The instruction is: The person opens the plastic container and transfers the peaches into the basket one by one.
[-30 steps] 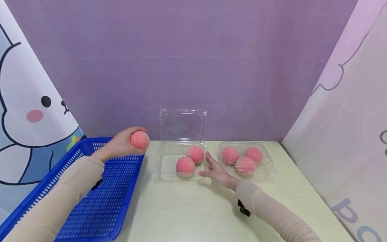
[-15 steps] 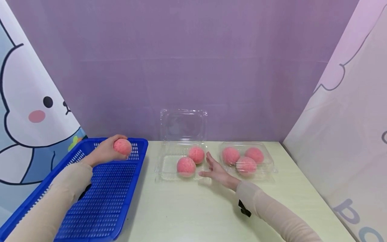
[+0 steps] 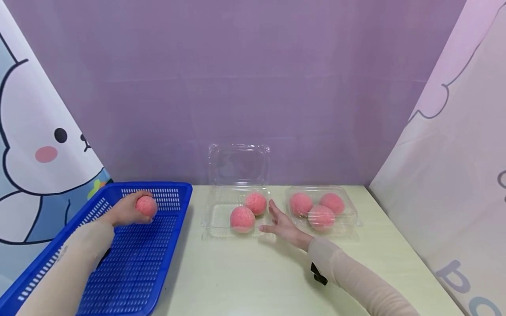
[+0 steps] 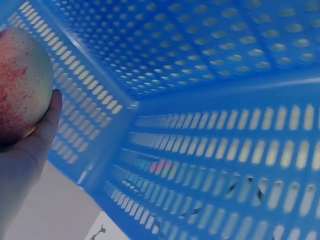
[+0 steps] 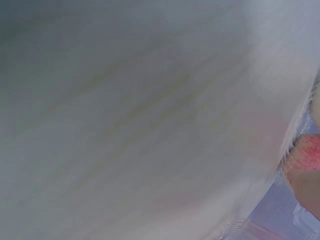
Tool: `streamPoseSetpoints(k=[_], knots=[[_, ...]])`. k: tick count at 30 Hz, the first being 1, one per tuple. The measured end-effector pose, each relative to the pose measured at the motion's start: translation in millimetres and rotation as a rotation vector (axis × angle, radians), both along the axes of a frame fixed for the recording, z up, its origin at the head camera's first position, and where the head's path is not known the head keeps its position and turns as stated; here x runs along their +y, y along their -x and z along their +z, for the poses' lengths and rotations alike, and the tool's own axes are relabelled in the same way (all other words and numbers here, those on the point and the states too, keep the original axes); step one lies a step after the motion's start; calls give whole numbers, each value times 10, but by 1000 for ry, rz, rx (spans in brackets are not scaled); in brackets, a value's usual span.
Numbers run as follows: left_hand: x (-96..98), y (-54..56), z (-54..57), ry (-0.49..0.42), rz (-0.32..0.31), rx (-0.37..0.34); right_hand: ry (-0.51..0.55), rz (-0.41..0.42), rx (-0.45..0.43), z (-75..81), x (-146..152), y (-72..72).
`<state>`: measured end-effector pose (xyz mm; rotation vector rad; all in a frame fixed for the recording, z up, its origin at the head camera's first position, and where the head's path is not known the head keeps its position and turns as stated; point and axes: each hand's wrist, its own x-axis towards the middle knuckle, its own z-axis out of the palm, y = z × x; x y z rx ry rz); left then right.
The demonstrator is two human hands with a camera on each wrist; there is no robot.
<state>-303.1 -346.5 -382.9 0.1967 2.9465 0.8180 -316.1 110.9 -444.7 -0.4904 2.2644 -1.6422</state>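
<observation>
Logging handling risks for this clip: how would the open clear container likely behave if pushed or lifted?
The open clear container looks like thin plastic, so it is probably light and flexible. The two pink balls inside are round, with bare floor beside them, so they may roll. Its raised lid might swing.

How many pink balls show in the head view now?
6: one held ball in the left grip; a nearer ball and farther ball in the open clear box; a left ball, middle ball and right ball in the second clear box. The left sleeve could hide more.
</observation>
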Motion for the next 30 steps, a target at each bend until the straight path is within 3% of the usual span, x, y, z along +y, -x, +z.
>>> streamPoseSetpoints(k=[8,15,19,30], knots=[[-166,35,-180,16,12,-23,-4,16,-4,194,-7,-141],[-272,33,-273,41,18,0,-5,-3,-6,22,8,-24],[-319,31,-290,47,36,-21,-12,-23,13,-84,2,48],[-374,35,-318,84,52,-10,-22,-42,18,-102,-18,56]])
